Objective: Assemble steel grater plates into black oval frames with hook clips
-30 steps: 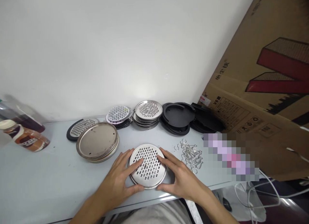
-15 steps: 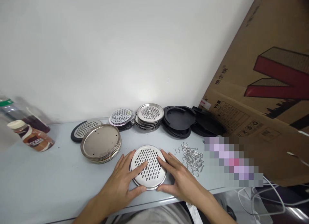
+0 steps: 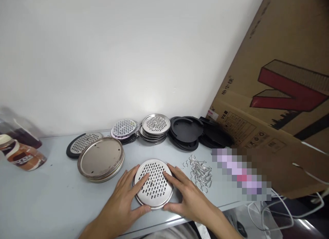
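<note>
A round, slotted metal disc (image 3: 154,195) lies flat at the table's front edge, in a rimmed round metal piece whose edge shows beneath it. My left hand (image 3: 124,198) curves round its left side, thumb at the near rim and index finger lying over the slots. From the right, my right hand (image 3: 187,193) grips the rim the same way, index fingertip on the slotted face. Just right of that hand is a loose pile of wire hooks (image 3: 202,174) with ring ends. Left of my left hand stands a stack of plain round metal plates (image 3: 101,156).
Along the wall sit a black-rimmed slotted disc (image 3: 86,143), slotted discs (image 3: 124,128), a stack of metal rimmed discs (image 3: 156,125) and black round trays (image 3: 187,129). Bottles (image 3: 24,156) stand far left. A large cardboard box (image 3: 257,129) leans at right, with white cables (image 3: 277,215) below.
The view has shifted slightly, so most of the scene sits a little further left and lower. Both hands keep their places round the slotted metal disc.
</note>
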Available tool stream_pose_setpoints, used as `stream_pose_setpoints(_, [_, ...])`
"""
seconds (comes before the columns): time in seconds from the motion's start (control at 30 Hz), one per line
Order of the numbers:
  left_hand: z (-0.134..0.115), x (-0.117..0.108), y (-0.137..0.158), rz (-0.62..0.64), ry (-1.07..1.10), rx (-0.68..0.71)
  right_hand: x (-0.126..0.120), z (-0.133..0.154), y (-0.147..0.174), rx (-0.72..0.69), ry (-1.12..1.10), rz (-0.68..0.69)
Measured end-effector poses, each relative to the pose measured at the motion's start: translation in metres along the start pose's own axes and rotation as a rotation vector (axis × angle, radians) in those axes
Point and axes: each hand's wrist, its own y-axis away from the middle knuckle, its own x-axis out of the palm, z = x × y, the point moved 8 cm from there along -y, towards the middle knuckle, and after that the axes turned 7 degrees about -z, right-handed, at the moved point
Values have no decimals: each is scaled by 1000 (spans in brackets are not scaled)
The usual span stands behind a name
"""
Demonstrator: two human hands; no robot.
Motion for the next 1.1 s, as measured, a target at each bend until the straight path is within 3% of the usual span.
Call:
stream_pose_setpoints(0.13, [5,2,1,-22,17,-21,-22,7,-3,-27,21,-37])
stream_pose_setpoints(0.23, [6,2,0,-34,22,-27,-71,7,-24,-90,103,-268])
stream_pose_setpoints(0.3, [6,1,0,-36,22,-27,-108,3,-49,-159,168,-445])
stream_pose_setpoints(0.37, [5,0,-1,-37,24,-20,-137,-8,-85,-169,272,-534])
stream_pose_setpoints(0.5, [5,0,-1,-42,24,-10,-164,-36,-156,-152,359,-510])
stream_pose_setpoints(0.63, [6,0,1,-47,20,-9,-168,-62,-189,-125,371,-484])
stream_pose_setpoints(0.87, [7,1,2,-34,55,-36,-180,-74,-183,-102,385,-446])
stream_pose_setpoints(1.1, [12,-6,12,-56,87,-53,-233,-47,-119,-52,338,-609])
